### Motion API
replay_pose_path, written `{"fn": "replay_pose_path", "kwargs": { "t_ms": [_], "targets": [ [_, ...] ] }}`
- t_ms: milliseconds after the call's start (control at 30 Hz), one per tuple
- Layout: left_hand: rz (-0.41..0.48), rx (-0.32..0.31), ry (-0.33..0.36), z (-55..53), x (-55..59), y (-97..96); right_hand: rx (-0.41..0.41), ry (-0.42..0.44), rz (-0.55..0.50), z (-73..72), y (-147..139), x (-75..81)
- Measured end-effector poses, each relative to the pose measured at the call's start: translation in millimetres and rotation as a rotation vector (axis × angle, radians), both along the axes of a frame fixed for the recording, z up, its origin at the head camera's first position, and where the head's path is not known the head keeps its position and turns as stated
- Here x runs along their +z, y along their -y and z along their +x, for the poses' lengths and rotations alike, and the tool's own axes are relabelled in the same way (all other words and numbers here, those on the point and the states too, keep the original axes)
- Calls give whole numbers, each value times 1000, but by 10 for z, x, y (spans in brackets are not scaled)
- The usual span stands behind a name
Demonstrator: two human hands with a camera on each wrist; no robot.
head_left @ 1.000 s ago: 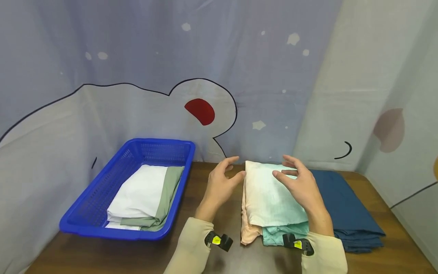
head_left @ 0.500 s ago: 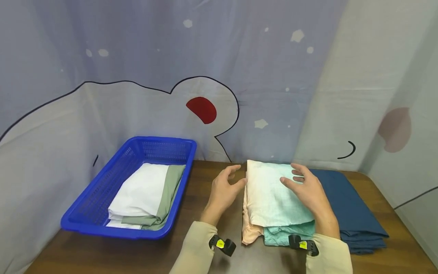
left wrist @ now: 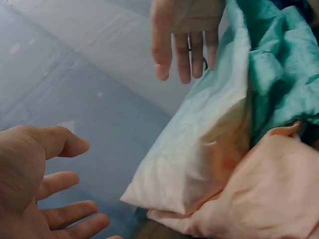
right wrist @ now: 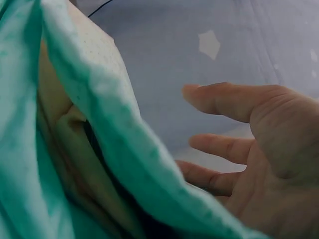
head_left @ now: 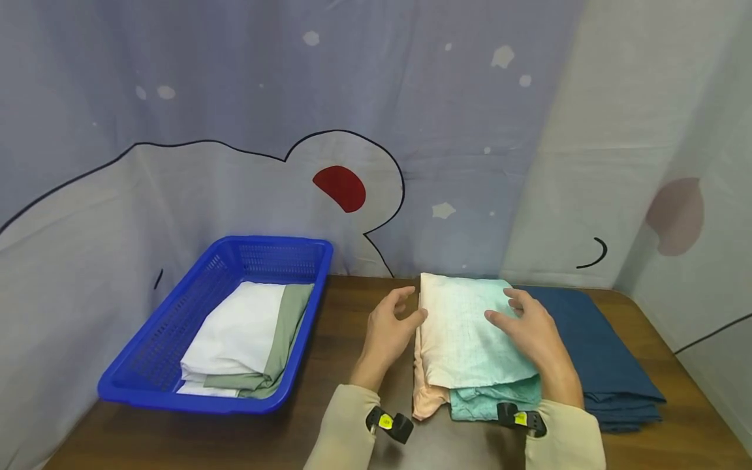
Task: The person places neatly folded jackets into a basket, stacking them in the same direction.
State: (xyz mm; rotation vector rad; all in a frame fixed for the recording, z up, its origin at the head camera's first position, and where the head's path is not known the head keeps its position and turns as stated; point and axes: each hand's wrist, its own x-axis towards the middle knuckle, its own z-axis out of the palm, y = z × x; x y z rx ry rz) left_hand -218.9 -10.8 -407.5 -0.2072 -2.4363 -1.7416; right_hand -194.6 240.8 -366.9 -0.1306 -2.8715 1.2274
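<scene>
A folded cloth [head_left: 464, 333], fading from pale peach to mint green, lies on the table in the head view. Peach and teal layers stick out below its near edge. My left hand [head_left: 388, 329] is at its left side, fingers spread and loosely bent, holding nothing. Over the cloth's right side is my right hand [head_left: 531, 329], likewise loosely bent around nothing. In the left wrist view, the left hand [left wrist: 50, 184] stands apart from the cloth's pale corner. The right wrist view has the right hand [right wrist: 259, 149] beside a teal fold [right wrist: 124, 129] that covers some of its fingers.
A blue plastic basket [head_left: 141, 397] stands on the left, with folded white and green cloth [head_left: 241, 333] inside. Right of the peach-and-mint cloth lies a folded navy cloth [head_left: 605, 346]. A patterned curtain [head_left: 446, 130] hangs behind the wooden table [head_left: 346, 339].
Both hands have come lower and a little to the right over the last second, the right one toward the cloth's right side. The cloths and basket stay in place.
</scene>
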Motion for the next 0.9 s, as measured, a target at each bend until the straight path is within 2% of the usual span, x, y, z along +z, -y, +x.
{"fn": "replay_pose_path", "kwargs": {
  "t_ms": [200, 433, 700, 900],
  "targets": [
    [-54, -19, 16, 36, -99, -121, -22, 33, 28, 39, -112, -45],
    [-66, -14, 46, 29, -236, -121, -48, 98, 70, 9, -185, -135],
    [-26, -9, 139, 18, -282, -129, -41, 145, -2, -56, -126, -273],
    [20, 14, 160, -9, -289, -102, -48, 166, -79, -74, -69, -297]
  ]
}}
